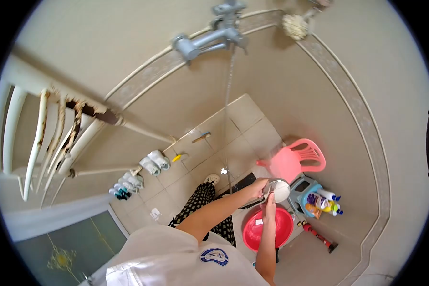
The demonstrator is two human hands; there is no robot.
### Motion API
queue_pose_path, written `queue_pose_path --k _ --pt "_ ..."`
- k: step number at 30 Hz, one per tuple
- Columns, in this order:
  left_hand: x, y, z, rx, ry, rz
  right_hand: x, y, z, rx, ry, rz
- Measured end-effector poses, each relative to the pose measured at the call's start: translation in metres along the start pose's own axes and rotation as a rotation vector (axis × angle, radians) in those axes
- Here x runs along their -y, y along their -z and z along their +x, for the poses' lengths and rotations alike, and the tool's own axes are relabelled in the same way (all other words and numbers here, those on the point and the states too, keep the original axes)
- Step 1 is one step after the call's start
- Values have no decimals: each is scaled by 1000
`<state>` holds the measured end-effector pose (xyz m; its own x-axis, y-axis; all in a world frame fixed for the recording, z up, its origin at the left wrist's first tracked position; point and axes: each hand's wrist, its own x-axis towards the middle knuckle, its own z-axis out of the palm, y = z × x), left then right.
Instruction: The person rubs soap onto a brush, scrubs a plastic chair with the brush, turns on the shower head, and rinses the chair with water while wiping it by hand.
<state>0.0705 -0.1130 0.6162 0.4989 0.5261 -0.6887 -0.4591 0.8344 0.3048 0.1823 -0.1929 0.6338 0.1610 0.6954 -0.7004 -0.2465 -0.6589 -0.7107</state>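
Note:
A white, rounded, shoe-like thing [280, 191] with a pale grey rim is held up between my two hands. My left hand [258, 188] is closed at its left side. From below, my right hand [270, 204] grips it with the fingers up against its face. My hands cover part of it, so its exact kind is unclear. Just beneath my hands, a red basin [282, 229] stands on the floor. A dark strip [243, 183] lies on the tiles left of my hands, partly behind my left forearm.
A pink plastic chair [287, 162] and a blue-grey stool [300, 188] with several bottles [326, 202] stand at right. Along the left wall are white shoes [155, 162]. A brush [201, 137] lies on the floor. The shower hose [229, 90] hangs from the tap [209, 43].

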Motion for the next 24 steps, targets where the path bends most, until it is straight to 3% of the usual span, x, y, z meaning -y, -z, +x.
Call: queue_pose_path --k 3,5,9,13,16,19,24 --pt "5 30 22 5 -75 -94 15 -16 0 119 -37 -87" --pt "-4 39 20 -99 -285 -148 25 -29 -1 171 9 -108" --pt "-17 62 18 -153 -360 -291 33 -56 6 229 38 -190" --pt "-50 61 -31 -113 -326 -384 38 -78 12 198 62 -190" --pt "-55 72 -22 -183 -242 -365 40 -88 16 256 103 -230" --pt "-61 69 -28 -82 -330 -393 41 -91 29 270 147 -261" --pt "-80 54 -44 -70 -272 -294 42 -91 42 275 182 -340"
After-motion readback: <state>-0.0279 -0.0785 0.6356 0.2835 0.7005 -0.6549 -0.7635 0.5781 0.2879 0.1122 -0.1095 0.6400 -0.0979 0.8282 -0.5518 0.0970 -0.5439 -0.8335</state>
